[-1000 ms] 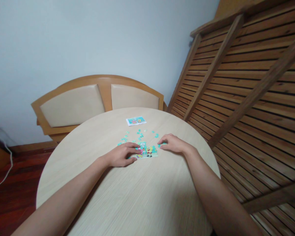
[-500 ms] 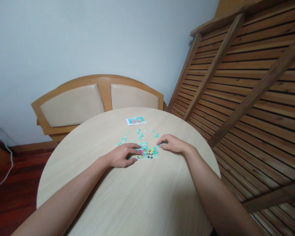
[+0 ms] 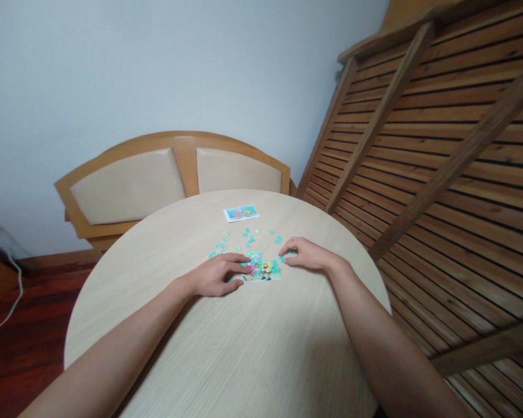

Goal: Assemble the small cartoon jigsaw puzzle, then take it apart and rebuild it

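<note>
A partly joined cartoon jigsaw (image 3: 261, 270) with teal ground lies on the round pale wooden table (image 3: 226, 348). My left hand (image 3: 215, 273) lies flat on the puzzle's left edge, fingers stretched out over it. My right hand (image 3: 305, 253) rests at the puzzle's right corner, its fingertips curled down and pressing a teal piece (image 3: 287, 256). Several loose teal pieces (image 3: 244, 237) are scattered just beyond the puzzle. A small reference picture card (image 3: 241, 213) lies farther back on the table.
A wooden bench with two beige padded backs (image 3: 174, 174) stands behind the table against a pale blue wall. A slatted wooden frame (image 3: 440, 145) leans at the right. A white cable (image 3: 9, 302) hangs over the dark red floor at the left.
Almost nothing has moved. My right hand's fingertips shifted slightly at the puzzle's right corner; the left hand stays on the left edge.
</note>
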Demonstrator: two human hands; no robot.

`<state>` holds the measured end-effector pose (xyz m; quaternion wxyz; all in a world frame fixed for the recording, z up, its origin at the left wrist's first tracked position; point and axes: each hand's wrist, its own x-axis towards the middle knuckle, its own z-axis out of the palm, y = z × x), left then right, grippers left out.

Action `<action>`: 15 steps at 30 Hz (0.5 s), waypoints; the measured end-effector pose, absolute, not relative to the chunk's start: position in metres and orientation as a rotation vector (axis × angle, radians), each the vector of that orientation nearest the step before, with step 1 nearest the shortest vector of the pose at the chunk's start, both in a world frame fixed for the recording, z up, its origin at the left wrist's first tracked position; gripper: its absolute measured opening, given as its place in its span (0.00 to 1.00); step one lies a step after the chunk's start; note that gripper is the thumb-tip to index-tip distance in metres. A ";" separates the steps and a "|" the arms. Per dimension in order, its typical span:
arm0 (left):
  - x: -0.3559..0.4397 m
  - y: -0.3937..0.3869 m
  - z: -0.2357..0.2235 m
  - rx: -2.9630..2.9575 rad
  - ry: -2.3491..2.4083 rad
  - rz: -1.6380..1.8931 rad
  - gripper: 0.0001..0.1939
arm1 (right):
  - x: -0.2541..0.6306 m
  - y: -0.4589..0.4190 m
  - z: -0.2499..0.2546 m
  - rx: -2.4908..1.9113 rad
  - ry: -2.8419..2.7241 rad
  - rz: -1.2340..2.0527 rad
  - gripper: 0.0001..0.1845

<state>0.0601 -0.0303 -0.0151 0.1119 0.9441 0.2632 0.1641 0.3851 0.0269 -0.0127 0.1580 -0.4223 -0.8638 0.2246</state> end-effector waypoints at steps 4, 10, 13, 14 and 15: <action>0.060 -0.031 -0.015 2.770 0.782 0.472 0.20 | 0.384 0.026 -0.014 -1.257 -2.449 0.618 0.15; 0.060 -0.032 -0.014 2.751 0.778 0.476 0.19 | 0.379 0.020 -0.007 -1.231 -2.365 0.872 0.14; 0.060 -0.031 -0.015 2.746 0.776 0.485 0.19 | 0.377 0.018 -0.005 -1.220 -2.308 0.979 0.12; 0.060 -0.031 -0.015 2.746 0.777 0.485 0.19 | 0.377 0.017 -0.005 -1.213 -2.296 0.999 0.11; 0.060 -0.031 -0.015 2.747 0.778 0.486 0.19 | 0.377 0.017 -0.005 -1.203 -2.289 1.017 0.11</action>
